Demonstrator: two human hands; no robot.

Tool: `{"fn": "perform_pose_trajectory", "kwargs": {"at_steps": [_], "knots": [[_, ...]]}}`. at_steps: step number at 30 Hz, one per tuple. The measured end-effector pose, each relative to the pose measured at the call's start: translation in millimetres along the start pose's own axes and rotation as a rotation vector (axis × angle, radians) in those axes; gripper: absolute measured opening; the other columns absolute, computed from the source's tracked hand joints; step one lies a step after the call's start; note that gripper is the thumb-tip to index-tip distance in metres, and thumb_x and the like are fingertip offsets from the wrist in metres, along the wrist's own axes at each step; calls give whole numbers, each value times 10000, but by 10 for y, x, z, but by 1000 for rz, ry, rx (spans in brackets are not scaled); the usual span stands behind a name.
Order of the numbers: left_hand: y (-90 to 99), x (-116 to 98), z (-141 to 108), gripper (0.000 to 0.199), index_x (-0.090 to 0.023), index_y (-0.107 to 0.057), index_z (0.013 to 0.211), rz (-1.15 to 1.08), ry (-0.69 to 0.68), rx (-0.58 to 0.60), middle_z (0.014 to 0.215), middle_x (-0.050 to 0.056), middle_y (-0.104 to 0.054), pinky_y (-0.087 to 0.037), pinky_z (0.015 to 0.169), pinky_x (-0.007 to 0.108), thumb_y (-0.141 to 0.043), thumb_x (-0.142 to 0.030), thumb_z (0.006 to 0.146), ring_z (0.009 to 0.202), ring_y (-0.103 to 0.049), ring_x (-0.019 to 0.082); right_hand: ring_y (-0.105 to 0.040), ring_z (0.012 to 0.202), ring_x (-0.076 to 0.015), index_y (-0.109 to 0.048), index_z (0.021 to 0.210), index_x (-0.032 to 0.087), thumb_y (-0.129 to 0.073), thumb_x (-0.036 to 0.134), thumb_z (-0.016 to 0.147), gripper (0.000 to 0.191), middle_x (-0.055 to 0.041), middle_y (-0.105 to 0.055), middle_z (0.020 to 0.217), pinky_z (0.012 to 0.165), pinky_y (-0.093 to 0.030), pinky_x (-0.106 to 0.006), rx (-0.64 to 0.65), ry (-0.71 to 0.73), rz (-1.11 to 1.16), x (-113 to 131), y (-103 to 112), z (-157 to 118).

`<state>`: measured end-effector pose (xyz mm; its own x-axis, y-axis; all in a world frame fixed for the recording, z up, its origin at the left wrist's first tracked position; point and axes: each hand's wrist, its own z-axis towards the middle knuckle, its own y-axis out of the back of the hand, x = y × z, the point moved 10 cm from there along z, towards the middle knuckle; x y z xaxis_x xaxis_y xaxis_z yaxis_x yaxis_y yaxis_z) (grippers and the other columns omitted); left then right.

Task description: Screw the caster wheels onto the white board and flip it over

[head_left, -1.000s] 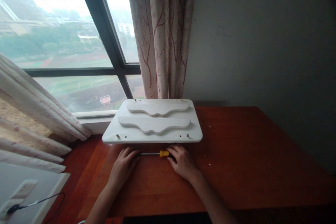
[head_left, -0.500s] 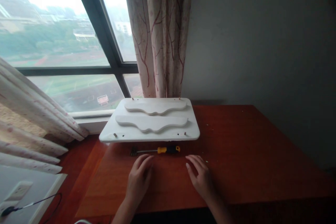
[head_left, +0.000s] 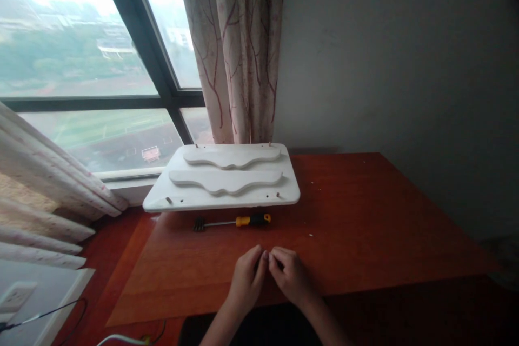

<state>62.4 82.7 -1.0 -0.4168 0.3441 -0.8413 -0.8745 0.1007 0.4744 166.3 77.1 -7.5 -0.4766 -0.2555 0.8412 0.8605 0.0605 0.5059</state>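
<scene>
Near the front of the table, my left hand [head_left: 245,275] and my right hand [head_left: 290,275] meet at the fingertips. Both have curled fingers, and nothing shows in either. Just beyond them lies a screwdriver [head_left: 243,221] with a yellow and black handle pointing right. A small pile of dark screws [head_left: 198,225] sits at its tip. Behind it rests a white board [head_left: 229,201] with rounded corners, small pegs and holes near its corners. Two white wavy-edged pieces, a rear one [head_left: 231,159] and a front one [head_left: 225,180], lie flat on the board.
The reddish wooden table [head_left: 357,221] extends to the right, with a few tiny white bits on it. A window [head_left: 81,54] and curtains [head_left: 243,54] stand behind and to the left. A socket with a cable [head_left: 44,313] is at lower left.
My hands have come together from apart, and their fingers have curled in. The view has shifted slightly; the board, screwdriver and screws stay in place on the table.
</scene>
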Motion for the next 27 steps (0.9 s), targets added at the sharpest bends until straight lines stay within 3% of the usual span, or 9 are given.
{"fn": "perform_pose_trajectory", "kwargs": {"at_steps": [15, 27], "knots": [[-6, 0, 39, 342, -202, -429, 681, -22, 44, 43, 629, -16, -482, -347, 564, 231, -434, -319, 1002, 575, -462, 117, -457, 612, -109, -339, 647, 218, -439, 169, 933, 307, 30, -474, 641, 592, -281, -260, 6, -22, 10, 27, 49, 17], [-13, 14, 31, 342, -200, -450, 678, -17, -1, 27, 609, -20, -498, -366, 539, 204, -449, -310, 1002, 548, -470, 107, -481, 637, -113, -355, 653, 212, -455, 166, 925, 294, 23, -492, 659, 601, -267, -268, 7, -50, -12, -11, 13, 6]]}}
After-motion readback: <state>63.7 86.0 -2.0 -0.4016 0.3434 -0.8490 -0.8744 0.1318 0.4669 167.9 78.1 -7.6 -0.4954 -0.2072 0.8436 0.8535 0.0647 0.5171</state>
